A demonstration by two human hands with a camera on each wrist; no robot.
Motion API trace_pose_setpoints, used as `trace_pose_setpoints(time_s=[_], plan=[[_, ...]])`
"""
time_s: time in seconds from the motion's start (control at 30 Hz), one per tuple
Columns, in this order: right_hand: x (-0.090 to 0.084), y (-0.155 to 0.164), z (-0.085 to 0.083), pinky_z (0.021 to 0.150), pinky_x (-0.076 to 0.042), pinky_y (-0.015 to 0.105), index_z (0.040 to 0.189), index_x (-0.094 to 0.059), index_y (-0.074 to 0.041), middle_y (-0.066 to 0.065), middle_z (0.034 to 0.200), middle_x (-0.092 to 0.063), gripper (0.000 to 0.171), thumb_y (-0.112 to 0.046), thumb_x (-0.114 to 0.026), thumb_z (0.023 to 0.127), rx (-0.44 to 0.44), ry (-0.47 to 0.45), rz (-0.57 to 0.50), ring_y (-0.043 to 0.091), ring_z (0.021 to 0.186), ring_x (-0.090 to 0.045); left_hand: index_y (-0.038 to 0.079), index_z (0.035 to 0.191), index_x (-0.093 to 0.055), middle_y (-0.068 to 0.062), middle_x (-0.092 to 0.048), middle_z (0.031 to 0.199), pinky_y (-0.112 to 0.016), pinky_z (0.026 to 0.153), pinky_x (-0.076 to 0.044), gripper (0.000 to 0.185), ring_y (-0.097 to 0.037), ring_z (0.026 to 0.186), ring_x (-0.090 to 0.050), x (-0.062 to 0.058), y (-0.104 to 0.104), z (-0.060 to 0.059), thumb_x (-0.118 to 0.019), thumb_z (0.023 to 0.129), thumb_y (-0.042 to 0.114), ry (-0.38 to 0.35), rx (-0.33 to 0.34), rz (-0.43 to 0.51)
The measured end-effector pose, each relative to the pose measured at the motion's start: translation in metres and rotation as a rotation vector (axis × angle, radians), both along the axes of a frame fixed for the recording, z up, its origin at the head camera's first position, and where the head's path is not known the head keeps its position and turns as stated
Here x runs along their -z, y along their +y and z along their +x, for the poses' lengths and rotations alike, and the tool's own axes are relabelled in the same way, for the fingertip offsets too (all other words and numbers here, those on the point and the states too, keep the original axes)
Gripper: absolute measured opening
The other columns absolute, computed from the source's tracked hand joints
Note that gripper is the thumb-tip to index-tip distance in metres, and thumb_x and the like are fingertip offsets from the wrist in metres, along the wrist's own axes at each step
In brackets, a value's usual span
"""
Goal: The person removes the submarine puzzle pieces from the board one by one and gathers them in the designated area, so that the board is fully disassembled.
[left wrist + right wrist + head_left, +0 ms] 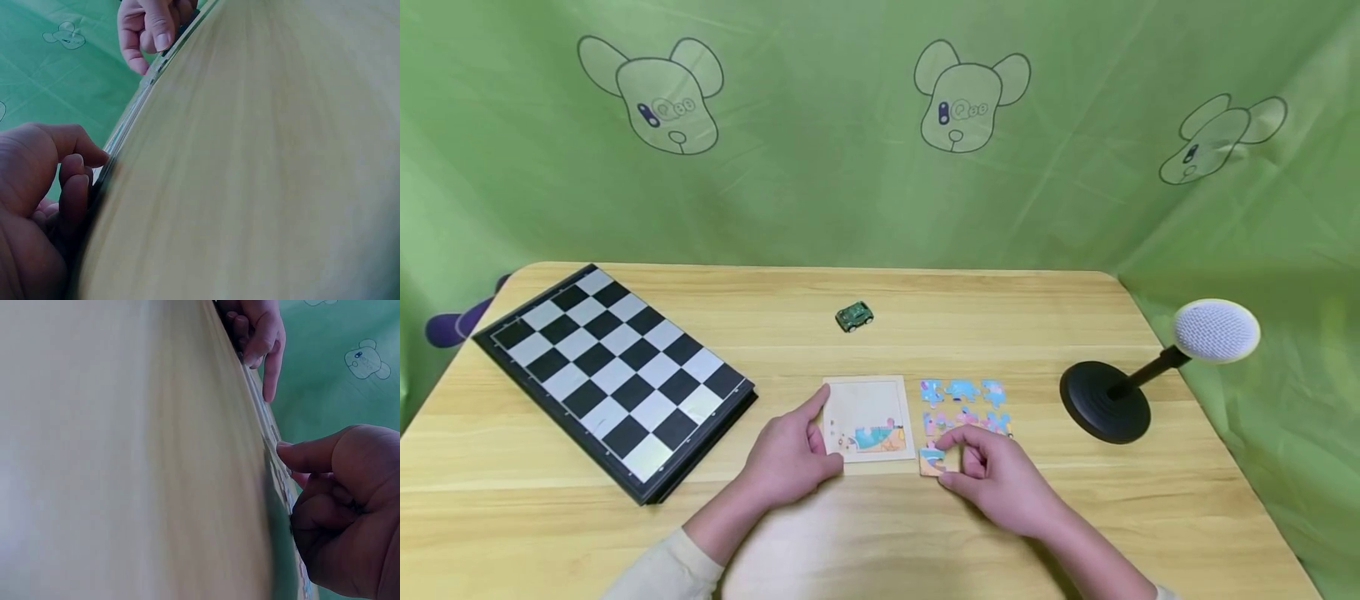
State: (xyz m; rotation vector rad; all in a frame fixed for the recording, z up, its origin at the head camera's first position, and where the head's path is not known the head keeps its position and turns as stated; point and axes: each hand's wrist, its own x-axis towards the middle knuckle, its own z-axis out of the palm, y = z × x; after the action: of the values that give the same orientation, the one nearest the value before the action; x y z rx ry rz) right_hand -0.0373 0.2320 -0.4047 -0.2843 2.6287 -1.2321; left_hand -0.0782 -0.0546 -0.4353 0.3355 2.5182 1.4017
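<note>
My left hand (792, 457) is at the left side of a square puzzle tray (910, 417), its index finger near the upper left corner and its thumb at the lower left, holding the tray on the table. Several joined pieces (880, 438) lie in the tray's lower part. To the right, my right hand (1000, 477) pinches a puzzle piece (931, 463) with blue and orange print between thumb and index finger, low over the table. Loose puzzle pieces (962, 390) lie in rows beyond that hand, which partly covers them. Both wrist views show the tabletop nearly edge-on.
A black-and-white chessboard (617, 358) lies at the left of the wooden table (775, 308). A small green toy car (854, 317) stands beyond the tray. At the right is a black stand (1105, 402) with a round white head (1216, 332). Green cloth hangs behind.
</note>
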Motion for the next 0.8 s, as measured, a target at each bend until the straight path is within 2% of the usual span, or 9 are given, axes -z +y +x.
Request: trace_pose_setpoints(time_s=[0.2,0.5,0.8], plan=[[0.0032,0.0061,0.0042,0.075,-0.045,0.028,0.108,-0.066,-0.009,-0.010,0.063,-0.035,0.026,-0.008,-0.079,0.085,-0.003,-0.013,0.012,0.004,0.056,-0.035,0.000,0.154,-0.034,0.007,-0.057,0.060,-0.030,0.054,-0.044,0.094,-0.011,0.053,-0.054,0.0008,-0.0001,-0.0002,-0.079,0.071,0.009,-0.005,-0.002,-0.003],[0.0073,0.0082,0.0033,0.079,-0.045,0.030,0.108,-0.066,-0.011,-0.011,0.062,-0.035,0.027,-0.005,-0.078,0.085,-0.001,-0.013,0.020,0.004,0.056,-0.035,0.001,0.154,-0.034,0.006,-0.057,0.060,-0.030,0.054,-0.043,0.094,-0.011,0.053,-0.053,0.0005,0.0004,-0.0004,-0.079,0.072,0.009,-0.009,-0.005,-0.011],[0.0017,0.0024,-0.0034,0.077,-0.043,0.029,0.108,-0.067,-0.012,-0.011,0.062,-0.034,0.028,-0.007,-0.080,0.084,0.005,0.036,0.010,0.004,0.057,-0.035,0.001,0.154,-0.034,0.007,-0.056,0.060,-0.030,0.053,-0.043,0.094,-0.010,0.053,-0.053,0.0005,0.0004,-0.0005,-0.079,0.072,0.010,-0.003,-0.005,-0.023]])
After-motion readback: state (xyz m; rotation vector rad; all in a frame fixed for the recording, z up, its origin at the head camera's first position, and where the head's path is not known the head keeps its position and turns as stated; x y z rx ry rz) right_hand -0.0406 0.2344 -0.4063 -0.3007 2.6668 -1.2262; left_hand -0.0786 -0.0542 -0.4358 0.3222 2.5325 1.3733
